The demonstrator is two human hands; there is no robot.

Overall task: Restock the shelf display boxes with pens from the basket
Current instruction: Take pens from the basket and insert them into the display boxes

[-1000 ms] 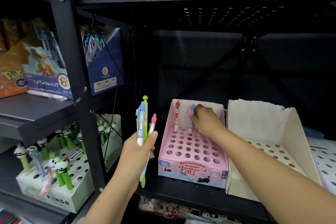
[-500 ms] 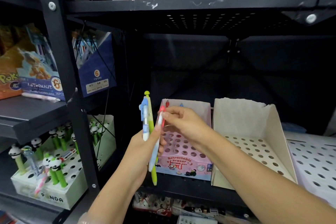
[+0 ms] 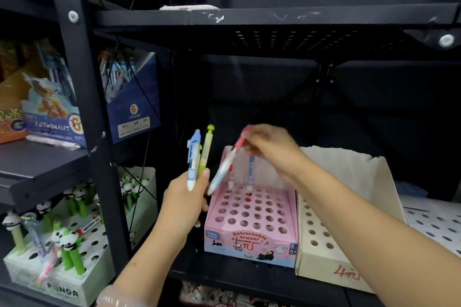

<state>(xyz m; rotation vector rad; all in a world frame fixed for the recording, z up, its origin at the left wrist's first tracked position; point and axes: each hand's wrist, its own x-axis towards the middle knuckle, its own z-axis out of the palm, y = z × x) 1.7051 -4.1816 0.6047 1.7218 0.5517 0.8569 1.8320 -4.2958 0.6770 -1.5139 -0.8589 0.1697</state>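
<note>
1. Right hand (image 3: 270, 147) pinches a red-capped pen (image 3: 225, 164) by its top end; the barrel slants down-left, its tip hanging over the pink display box's (image 3: 249, 239) back-left corner.
2. Left hand (image 3: 184, 203) grips a blue pen (image 3: 192, 159) and a green pen (image 3: 205, 152) upright, just left of the box.
3. Two pens already stand in the box's back row.
4. Judgement: pens are light, stiff and smooth plastic. A cap-end pinch lets the tip swing, so holding nearer mid-barrel would steady it for the hole.
5. Basket not in view.
</note>
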